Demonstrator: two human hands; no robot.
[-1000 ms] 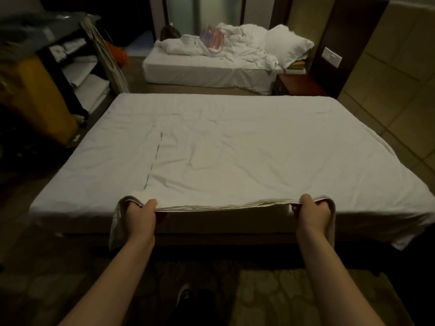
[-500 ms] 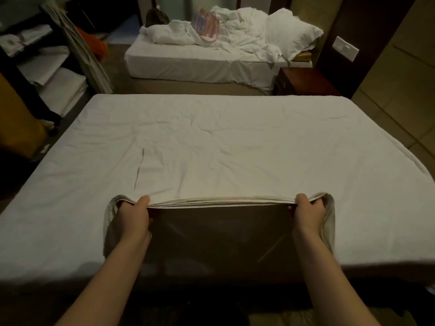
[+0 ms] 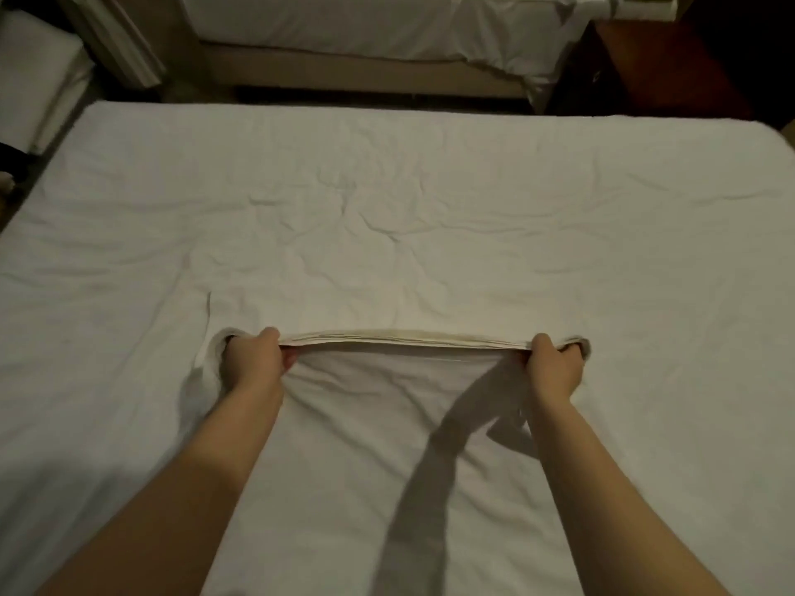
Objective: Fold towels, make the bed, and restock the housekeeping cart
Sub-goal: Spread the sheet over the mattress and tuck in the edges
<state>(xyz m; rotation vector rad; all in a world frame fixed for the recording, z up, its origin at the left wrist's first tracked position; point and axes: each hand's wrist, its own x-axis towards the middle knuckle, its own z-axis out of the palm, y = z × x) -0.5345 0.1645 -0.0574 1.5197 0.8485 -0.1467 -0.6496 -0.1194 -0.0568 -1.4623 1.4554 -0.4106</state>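
A white folded sheet (image 3: 387,311) lies on the near bed (image 3: 129,234), its layered near edge lifted a little above the mattress. My left hand (image 3: 251,363) grips the left end of that edge, fingers curled under the cloth. My right hand (image 3: 553,365) grips the right end the same way. The edge stretches taut between both hands over the middle of the bed. Both forearms reach in from the bottom of the view and cast shadows on the bed sheet.
A second bed (image 3: 387,32) with a white sheet stands beyond a narrow strip of floor. Stacked white linen on the cart (image 3: 30,92) shows at the far left. A dark wooden nightstand (image 3: 671,58) sits at the top right.
My hands have carried the sheet's edge forward from the foot of the bed to over the mattress. The view has moved in closer and tilted down.
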